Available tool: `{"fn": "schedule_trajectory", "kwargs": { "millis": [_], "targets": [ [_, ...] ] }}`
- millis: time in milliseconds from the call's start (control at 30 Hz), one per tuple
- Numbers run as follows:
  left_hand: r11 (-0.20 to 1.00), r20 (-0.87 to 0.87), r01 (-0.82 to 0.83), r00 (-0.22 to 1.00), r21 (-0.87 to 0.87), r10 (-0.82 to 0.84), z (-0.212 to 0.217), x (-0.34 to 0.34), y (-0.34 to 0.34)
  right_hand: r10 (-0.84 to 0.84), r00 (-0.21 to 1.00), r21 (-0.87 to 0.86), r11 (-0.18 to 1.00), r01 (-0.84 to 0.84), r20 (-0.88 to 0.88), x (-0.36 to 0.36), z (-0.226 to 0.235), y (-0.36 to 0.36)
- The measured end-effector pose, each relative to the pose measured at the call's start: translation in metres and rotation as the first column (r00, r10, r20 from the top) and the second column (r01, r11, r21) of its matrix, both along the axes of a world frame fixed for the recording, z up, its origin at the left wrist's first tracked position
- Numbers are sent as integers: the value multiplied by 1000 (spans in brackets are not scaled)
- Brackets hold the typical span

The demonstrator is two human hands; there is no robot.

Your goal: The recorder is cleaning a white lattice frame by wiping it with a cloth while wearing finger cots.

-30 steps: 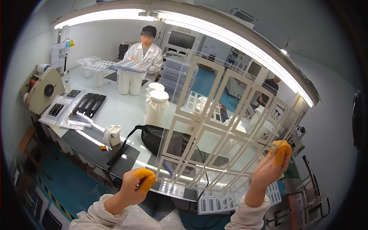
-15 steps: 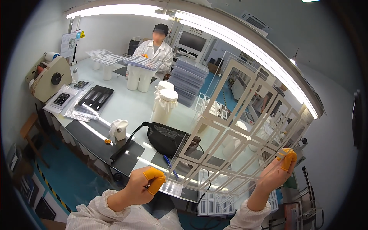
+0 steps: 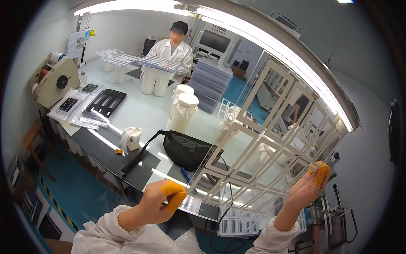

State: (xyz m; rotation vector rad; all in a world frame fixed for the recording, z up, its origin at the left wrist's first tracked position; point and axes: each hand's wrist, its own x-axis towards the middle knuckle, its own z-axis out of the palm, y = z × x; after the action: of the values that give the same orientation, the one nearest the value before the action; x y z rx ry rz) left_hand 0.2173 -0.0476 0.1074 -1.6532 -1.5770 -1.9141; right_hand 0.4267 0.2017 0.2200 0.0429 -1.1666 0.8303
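Head view: clear framed sheet has swung slightly rightward since half a second ago; angle differs, hold looks the same, so control seems steady. Sheet is up, tilted, above the worktop near edge, toward its right end, bag beyond its left side. Left hand: thumb and finger together, pinching the lower-left corner. Right hand: fingertips clamped on the right edge.

The left hand hung curled, fingertips pinched. The right hand was higher, fingers bent, forearm angled upward.
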Motion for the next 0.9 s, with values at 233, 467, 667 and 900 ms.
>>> {"fn": "schedule_trajectory", "kwargs": {
  "millis": [233,467,667,900],
  "targets": [
    [976,96,-196,974,-93,205,-3,-2,15,14,1000,-17,1000,-13,17,-1,3,3],
    [985,-377,-173,911,11,164,15,17,68,-161,987,-34,986,162,29,-51,22,-25],
    [954,-555,-298,798,-27,234,-4,11,122,-171,982,45,985,167,83,-78,5,-36],
    [997,-324,-4,946,-80,-22,-5,-7,167,-190,898,93,982,167,397,-58,-24,-32]
  ]
}}
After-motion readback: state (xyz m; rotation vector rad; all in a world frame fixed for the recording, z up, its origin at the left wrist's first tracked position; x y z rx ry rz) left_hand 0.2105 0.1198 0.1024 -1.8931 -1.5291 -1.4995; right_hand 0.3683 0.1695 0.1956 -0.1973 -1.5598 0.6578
